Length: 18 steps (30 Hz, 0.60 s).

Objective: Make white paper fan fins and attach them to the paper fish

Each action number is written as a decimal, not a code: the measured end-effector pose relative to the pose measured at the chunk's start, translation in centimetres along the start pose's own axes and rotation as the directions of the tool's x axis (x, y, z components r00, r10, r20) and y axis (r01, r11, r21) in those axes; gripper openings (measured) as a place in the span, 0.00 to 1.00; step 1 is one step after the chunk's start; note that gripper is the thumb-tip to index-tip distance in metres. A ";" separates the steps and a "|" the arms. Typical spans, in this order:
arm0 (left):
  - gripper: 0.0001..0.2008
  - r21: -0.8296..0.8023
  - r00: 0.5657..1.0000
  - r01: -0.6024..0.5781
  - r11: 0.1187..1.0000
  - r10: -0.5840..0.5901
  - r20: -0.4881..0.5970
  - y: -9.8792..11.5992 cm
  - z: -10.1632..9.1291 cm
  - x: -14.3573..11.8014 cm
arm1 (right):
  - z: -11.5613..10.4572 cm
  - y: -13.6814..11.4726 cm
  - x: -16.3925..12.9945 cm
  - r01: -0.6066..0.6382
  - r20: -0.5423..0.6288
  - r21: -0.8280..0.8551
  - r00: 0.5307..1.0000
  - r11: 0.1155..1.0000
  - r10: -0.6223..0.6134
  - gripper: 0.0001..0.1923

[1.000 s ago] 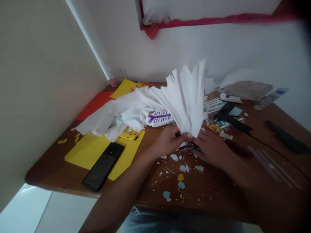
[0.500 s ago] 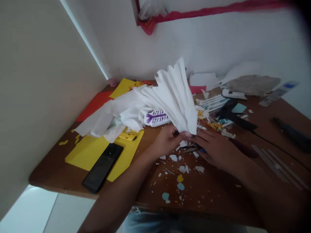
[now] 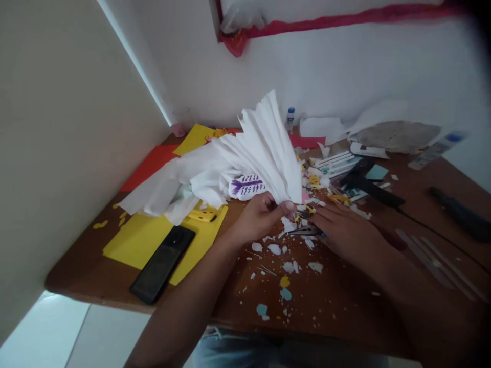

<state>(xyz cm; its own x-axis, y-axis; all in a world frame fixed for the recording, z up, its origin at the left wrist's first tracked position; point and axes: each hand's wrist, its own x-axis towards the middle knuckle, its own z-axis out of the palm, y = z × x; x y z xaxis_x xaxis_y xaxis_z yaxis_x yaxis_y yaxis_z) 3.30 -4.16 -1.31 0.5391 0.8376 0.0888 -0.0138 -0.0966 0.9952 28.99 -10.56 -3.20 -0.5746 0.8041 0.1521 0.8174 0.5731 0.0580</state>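
My left hand [image 3: 258, 217] pinches the narrow end of a pleated fan of white tissue paper [image 3: 268, 148], which spreads upward and leans left. My right hand [image 3: 343, 232] lies flat on the brown table [image 3: 337, 301] just right of it, fingers resting on a pair of scissors [image 3: 305, 231] with dark blades. Small white, yellow and blue paper scraps [image 3: 284, 266] lie scattered under both hands. More crumpled white tissue [image 3: 180, 179] trails off to the left.
A black phone [image 3: 163, 263] lies on a yellow sheet [image 3: 141, 237] at the left, with an orange sheet [image 3: 148, 166] behind. A black glue gun [image 3: 368, 185] with cord, glue sticks [image 3: 429, 250], a glue bottle [image 3: 290, 118] and paper clutter fill the right and back.
The tissue fan has tilted further left, uncovering the glue bottle and scraps behind it. My right hand has slid slightly left onto the scissors.
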 end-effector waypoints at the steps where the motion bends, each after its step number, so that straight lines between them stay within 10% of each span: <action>1: 0.21 -0.030 1.000 0.024 0.999 -0.024 -0.001 0.0 0.1 0.0 | 0.0 -0.2 0.0 -0.010 -0.004 -0.014 1.000 1.000 0.010 0.10; 12: 0.22 -0.594 0.960 0.229 0.771 -0.279 0.009 -1.1 0.9 0.3 | -0.4 -1.4 0.4 -0.113 -0.132 -0.160 0.987 0.981 0.092 0.11; 18: 0.20 -0.107 0.969 0.037 0.994 -0.062 -0.240 -1.1 -0.1 0.5 | 0.6 -1.4 0.4 -0.095 0.039 0.057 0.995 0.994 0.092 0.04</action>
<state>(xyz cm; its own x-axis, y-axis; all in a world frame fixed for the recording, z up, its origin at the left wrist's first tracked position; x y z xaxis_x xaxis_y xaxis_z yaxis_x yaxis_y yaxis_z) 3.55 -3.57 -2.33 0.3206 0.9466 0.0336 -0.0837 -0.0071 0.9965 27.58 -11.00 -3.86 -0.4978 0.8592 0.1183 0.8644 0.5026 -0.0128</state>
